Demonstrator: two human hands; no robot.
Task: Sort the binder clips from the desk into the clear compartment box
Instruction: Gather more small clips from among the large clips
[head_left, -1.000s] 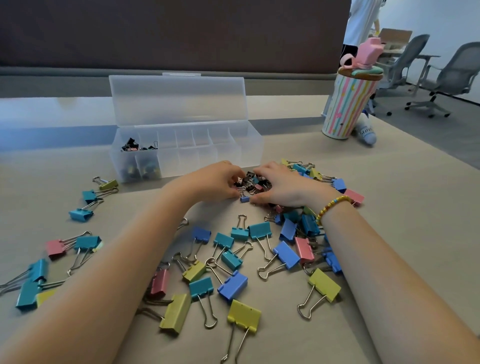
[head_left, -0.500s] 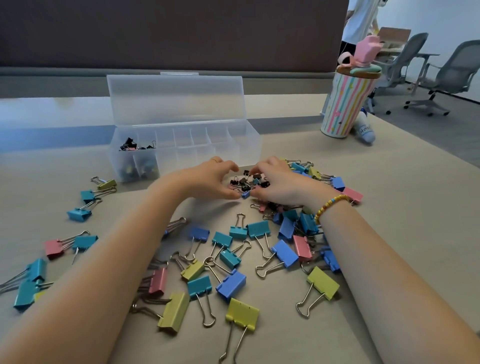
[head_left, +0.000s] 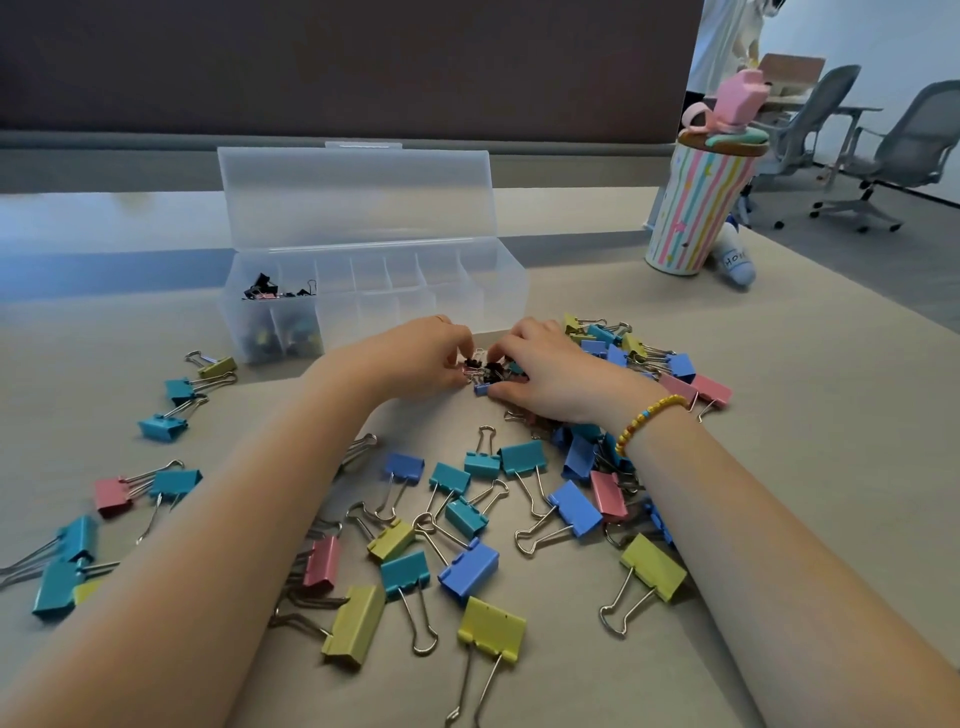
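Just in front of the translucent plastic compartment box, whose lid stands open and upright, both hands meet over a little heap of small black binder clips. Fingers of the left hand are curled down with the tips pinched into the heap; whether they actually hold a clip cannot be told. Spread lower and flatter, the right hand has its fingertips on the same heap, and its hold is equally unclear. A beaded yellow bracelet circles the right wrist.

Small dark clips already lie in the box's far left compartment; the compartments to the right look bare. Large coloured binder clips in blue, teal, yellow and pink are scattered across the beige desk surface between and beside both forearms, thickest under the right wrist. Open desk lies on the right, out to the edge, and behind the box. A striped pastel tumbler stands near the far right edge, well apart from the hands.
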